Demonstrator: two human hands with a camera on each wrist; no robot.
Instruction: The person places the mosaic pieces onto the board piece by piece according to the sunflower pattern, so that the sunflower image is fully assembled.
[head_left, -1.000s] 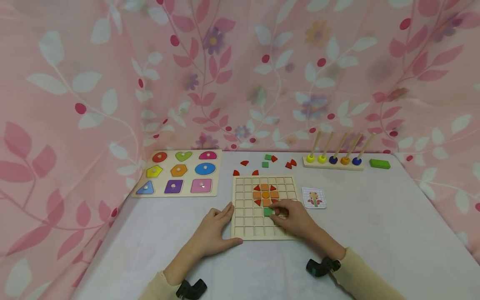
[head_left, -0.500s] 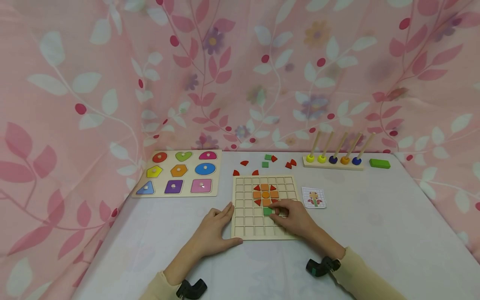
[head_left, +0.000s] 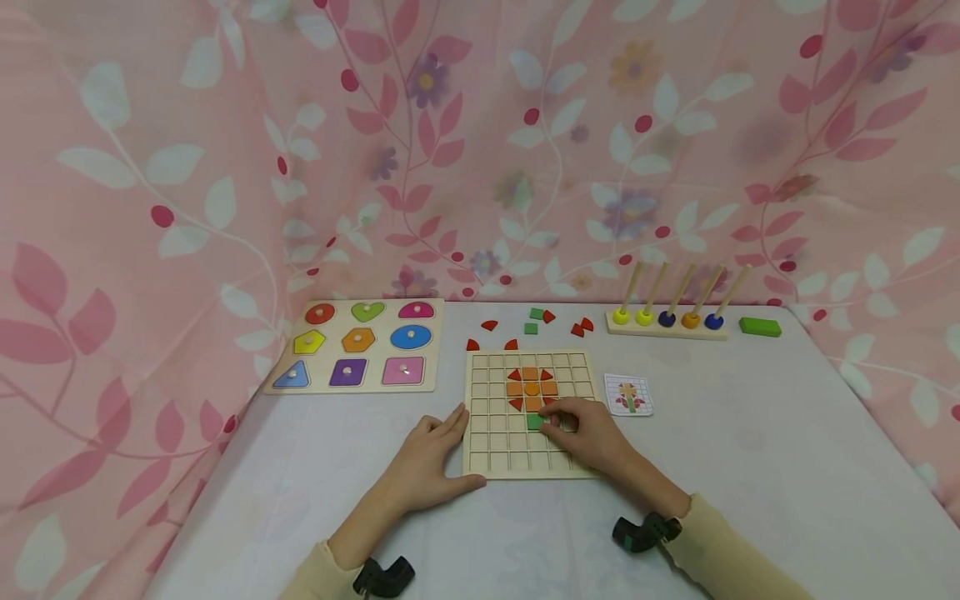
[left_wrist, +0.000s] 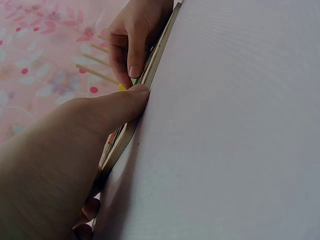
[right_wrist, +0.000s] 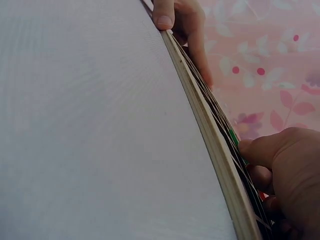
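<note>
In the head view a wooden grid board [head_left: 487,450] lies on the white table. Orange square tiles [head_left: 529,374], red triangular tiles [head_left: 515,404] and a round orange tile [head_left: 532,389] form a flower pattern on it. My right hand [head_left: 588,433] is over the board's right part, its thumb and forefinger pinching the right edge of a green square tile [head_left: 534,422] just below the pattern. My left hand [head_left: 423,462] steadies the board's lower left corner, straight fingers along the left side and thumb [left_wrist: 122,107] against the front edge.
Behind the board lie several red pieces [head_left: 489,326] and two green squares [head_left: 530,329]. A pattern card [head_left: 628,396] is to its right. A knobbed shape puzzle [head_left: 375,346] stands left; a peg stand with beads [head_left: 667,331] and a green block [head_left: 760,327] are back right.
The green square tile has shifted slightly away from me and leftward on the board, under the right hand's fingertips. My left hand stays in place.
</note>
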